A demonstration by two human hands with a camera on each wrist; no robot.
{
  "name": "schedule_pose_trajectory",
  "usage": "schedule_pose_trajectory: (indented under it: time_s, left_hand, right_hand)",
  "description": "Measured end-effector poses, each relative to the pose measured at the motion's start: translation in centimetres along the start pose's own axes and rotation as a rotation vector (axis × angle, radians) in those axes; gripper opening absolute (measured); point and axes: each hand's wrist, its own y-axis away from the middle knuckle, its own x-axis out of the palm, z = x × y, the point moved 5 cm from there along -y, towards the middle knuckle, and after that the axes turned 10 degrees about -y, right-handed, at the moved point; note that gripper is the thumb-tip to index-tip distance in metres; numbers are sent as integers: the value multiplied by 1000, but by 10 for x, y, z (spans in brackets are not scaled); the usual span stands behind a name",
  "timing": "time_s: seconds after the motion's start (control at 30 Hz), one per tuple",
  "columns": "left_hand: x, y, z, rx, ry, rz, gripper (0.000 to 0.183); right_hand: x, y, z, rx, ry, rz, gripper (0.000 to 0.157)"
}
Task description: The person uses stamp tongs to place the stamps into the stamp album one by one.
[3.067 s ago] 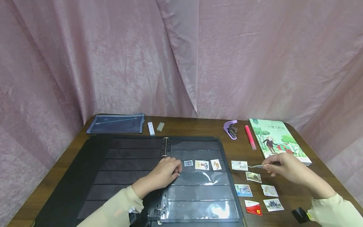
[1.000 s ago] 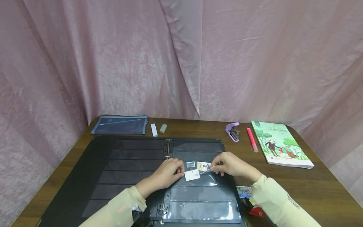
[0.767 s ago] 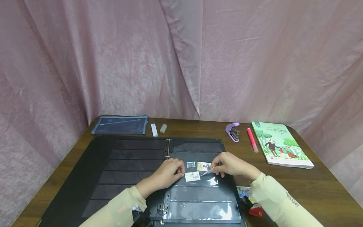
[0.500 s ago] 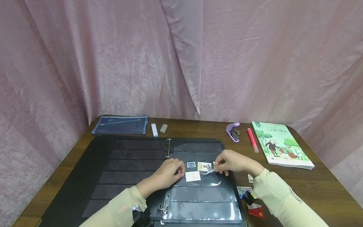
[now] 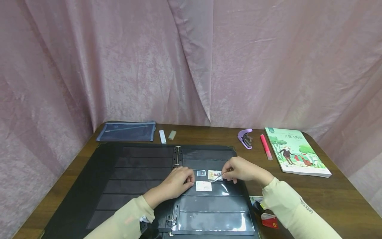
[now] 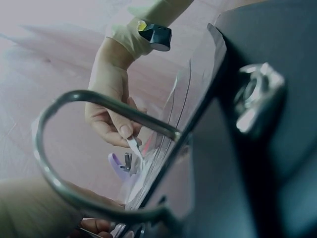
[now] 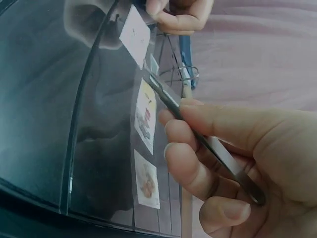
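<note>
Black open ring-binder album: cover matt, smooth-looking. Black-backed pocket page on album's right side: clear plastic, glossy, bright glare streaks. Curved silver ring at album's spine: polished metal, smooth. Slim silver tweezers over album's right side: metal, satin shine. White rectangular stamp on same side: paper, matt, serrated edge. Brown wooden tabletop under album: grained, low sheen. Behind album: flat blue pouch, see-through, mesh-like; pink draped curtain, velvety cloth, crushed sheen. Right of album, toward back: purple curved stapler, smooth plastic; pink stick-shaped marker, plastic; green illustrated book, paper, smooth cover. Pale-yellow sleeve right of album: soft matt cloth.
</note>
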Motion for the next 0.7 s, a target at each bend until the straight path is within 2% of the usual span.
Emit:
schedule_pose_trajectory:
  time_s: [0.4, 0.7]
  left_hand:
    - [-1, 0, 0, 5, 8, -25, 17]
    - [-1, 0, 0, 5, 14, -23, 17]
  right_hand:
    - [4, -5, 1, 7, -6, 25, 8]
    - [-4, 2, 2, -6, -15, 3, 11]
